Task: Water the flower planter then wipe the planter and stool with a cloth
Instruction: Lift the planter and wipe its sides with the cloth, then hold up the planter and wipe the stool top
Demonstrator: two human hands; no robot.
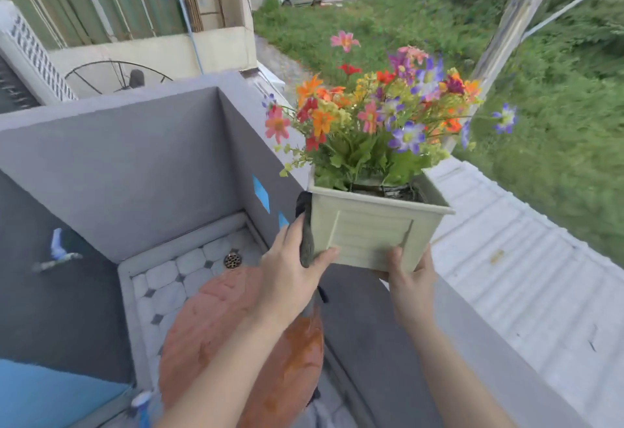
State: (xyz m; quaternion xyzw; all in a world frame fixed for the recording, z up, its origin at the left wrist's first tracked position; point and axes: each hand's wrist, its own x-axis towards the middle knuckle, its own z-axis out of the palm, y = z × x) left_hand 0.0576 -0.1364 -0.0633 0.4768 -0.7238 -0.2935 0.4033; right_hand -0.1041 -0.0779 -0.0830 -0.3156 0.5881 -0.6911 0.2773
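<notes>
A pale green square planter full of colourful flowers is lifted in the air above the balcony wall. My right hand grips its lower right corner from below. My left hand presses a dark grey cloth against the planter's left side. Below my left arm stands a round reddish-brown stool, its right part wet and darker.
Grey balcony walls enclose a small tiled floor with a drain. A blue spray bottle top shows at the bottom left. Beyond the ledge lie a white corrugated roof and grass.
</notes>
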